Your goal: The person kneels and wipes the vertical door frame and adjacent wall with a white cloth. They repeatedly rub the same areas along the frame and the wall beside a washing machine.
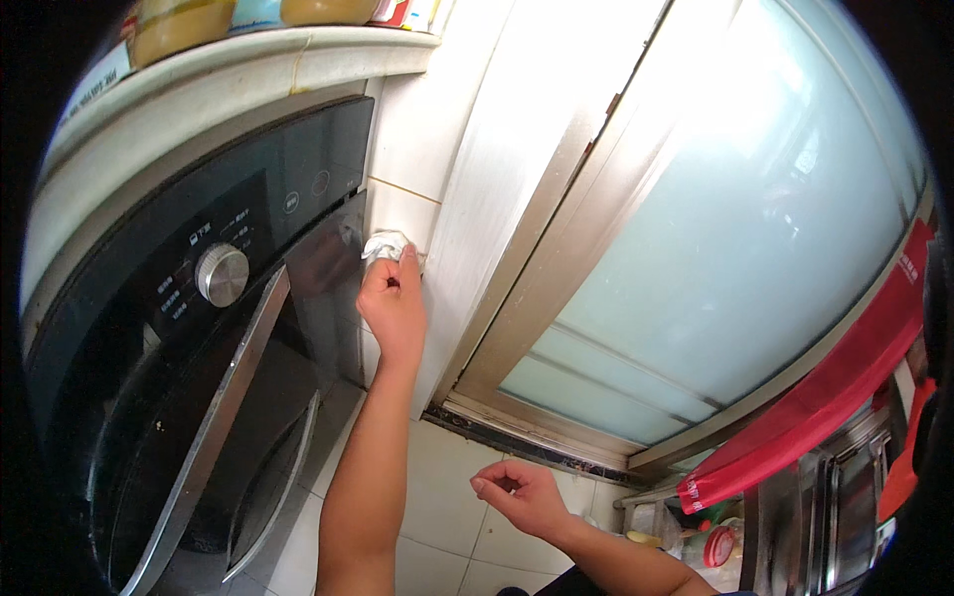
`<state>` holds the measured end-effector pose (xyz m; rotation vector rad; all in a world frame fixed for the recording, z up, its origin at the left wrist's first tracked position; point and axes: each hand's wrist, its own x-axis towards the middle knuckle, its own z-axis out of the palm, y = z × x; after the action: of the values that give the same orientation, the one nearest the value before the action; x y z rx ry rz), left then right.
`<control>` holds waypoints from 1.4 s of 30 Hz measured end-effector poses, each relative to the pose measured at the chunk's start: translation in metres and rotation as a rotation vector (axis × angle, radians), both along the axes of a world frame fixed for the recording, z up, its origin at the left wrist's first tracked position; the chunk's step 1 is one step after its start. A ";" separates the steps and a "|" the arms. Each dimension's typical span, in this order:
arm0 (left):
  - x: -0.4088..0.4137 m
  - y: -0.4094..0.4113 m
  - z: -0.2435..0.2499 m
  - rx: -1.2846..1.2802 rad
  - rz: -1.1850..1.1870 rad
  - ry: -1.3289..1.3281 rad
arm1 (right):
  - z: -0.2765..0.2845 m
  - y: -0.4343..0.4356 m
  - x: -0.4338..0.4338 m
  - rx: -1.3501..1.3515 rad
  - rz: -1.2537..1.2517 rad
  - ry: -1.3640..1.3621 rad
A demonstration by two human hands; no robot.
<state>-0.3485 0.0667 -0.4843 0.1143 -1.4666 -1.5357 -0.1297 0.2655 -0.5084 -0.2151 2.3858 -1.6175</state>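
Observation:
My left hand (391, 302) reaches forward and pinches a crumpled white cloth or tissue (385, 244). That wad lies against the white wall tiles (402, 201), in the narrow strip between a built-in black glass appliance (320, 320) and a pale door frame (477, 194). On the appliance are a round metal knob (222, 274) and a long metal handle (216, 417). Low over the floor, my right hand (522, 495) is loosely curled, with a gap between thumb and fingers and nothing visible in it.
A countertop edge (261, 71) juts out above the appliance, with jars (182, 30) on it. To the right stands a frosted glass door (693, 261). Red fabric (812, 402) hangs near a red-lidded jar (720, 545). White tiles (440, 514) cover the floor.

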 end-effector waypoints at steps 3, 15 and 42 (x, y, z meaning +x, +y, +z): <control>0.004 0.011 0.013 0.139 -0.073 0.174 | 0.005 0.001 0.005 -0.023 -0.009 -0.007; 0.023 0.012 0.027 0.049 -0.187 -0.113 | 0.009 -0.001 0.006 0.046 0.003 0.043; 0.021 0.022 0.068 -0.098 -0.065 -0.071 | 0.012 0.007 0.012 0.021 -0.030 0.112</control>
<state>-0.3273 0.0886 -0.4167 0.0641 -1.6122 -1.5221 -0.1172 0.2722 -0.4967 -0.2742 2.4994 -1.6335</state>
